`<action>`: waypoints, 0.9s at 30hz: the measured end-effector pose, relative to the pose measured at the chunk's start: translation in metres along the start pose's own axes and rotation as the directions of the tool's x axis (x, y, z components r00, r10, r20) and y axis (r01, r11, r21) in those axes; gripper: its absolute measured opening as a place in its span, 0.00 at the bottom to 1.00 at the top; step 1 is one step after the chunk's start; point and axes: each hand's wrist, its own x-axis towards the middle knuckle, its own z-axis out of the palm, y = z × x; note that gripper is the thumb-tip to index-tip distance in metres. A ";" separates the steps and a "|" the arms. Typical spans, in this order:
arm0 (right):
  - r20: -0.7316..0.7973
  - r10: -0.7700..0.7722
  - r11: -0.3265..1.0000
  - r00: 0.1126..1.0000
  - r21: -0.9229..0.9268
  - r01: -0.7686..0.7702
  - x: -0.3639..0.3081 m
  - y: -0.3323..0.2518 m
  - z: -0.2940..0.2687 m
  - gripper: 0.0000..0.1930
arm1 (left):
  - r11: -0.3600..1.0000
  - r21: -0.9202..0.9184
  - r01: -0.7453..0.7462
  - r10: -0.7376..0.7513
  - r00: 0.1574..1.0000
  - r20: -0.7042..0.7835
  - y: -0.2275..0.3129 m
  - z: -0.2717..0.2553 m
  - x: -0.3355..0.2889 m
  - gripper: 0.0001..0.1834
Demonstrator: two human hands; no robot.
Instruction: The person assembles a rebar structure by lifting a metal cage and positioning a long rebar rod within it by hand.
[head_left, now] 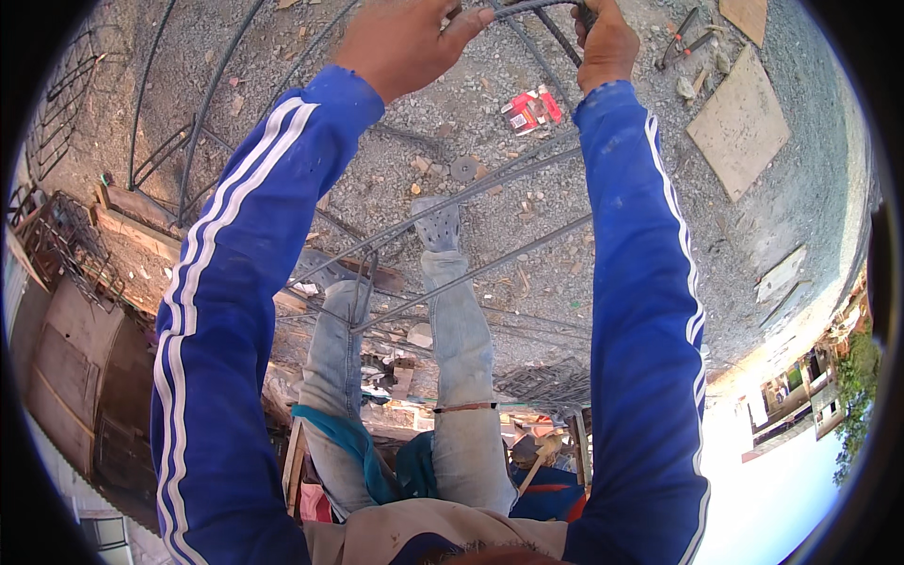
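Both arms, in blue sleeves with white stripes, reach to the upper edge of the view. My left hand [405,42] is closed at a ribbed steel bar [527,7], its thumb pressed against the bar; its other fingers are partly cut off. My right hand [607,47] has its fingers wrapped round the bar's other visible end, by a dark piece that I cannot make out. Below my hands, a long frame of thin steel rods [471,188] with a bent stirrup [363,292] crosses in front of my legs.
Pliers with red grips [680,42] lie on the gravel right of my right hand, near a square board [741,124]. A crushed red-and-white box [532,110] lies between my arms. Curved rods [193,122] rise at the left, beside a timber plank [137,231].
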 end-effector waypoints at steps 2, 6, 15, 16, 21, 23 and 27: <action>-0.002 -0.298 0.924 0.955 -0.254 0.287 0.001 0.001 0.003 0.10 | 0.946 0.107 -0.307 0.324 0.915 -0.240 0.003 0.009 0.031 0.26; 0.098 -0.550 0.620 0.829 -0.617 0.484 -0.001 0.002 0.005 0.09 | 0.944 0.172 -0.281 0.290 0.957 -0.029 0.013 0.002 0.060 0.35; 0.463 0.513 0.793 0.723 0.067 -0.605 0.016 -0.002 -0.023 0.18 | 0.925 0.301 -0.233 0.143 0.946 0.292 0.016 0.000 0.046 0.47; 0.450 0.544 0.812 0.708 -0.068 -0.580 0.001 -0.049 -0.020 0.21 | 0.920 0.329 -0.212 0.120 0.953 0.276 0.011 -0.002 0.042 0.47; 0.605 0.425 0.881 0.674 -0.105 -0.462 0.024 -0.021 -0.025 0.19 | 0.929 0.311 -0.202 0.103 0.946 0.307 0.039 -0.015 0.070 0.44; 0.536 0.395 0.901 0.746 -0.068 -0.428 0.012 -0.037 -0.015 0.20 | 0.927 0.371 -0.062 -0.206 0.741 0.639 0.033 -0.012 0.100 0.36; 0.544 0.274 0.961 0.793 -0.129 -0.244 0.019 -0.036 -0.009 0.19 | 0.922 0.383 0.054 -0.241 0.854 0.461 0.024 0.011 0.112 0.23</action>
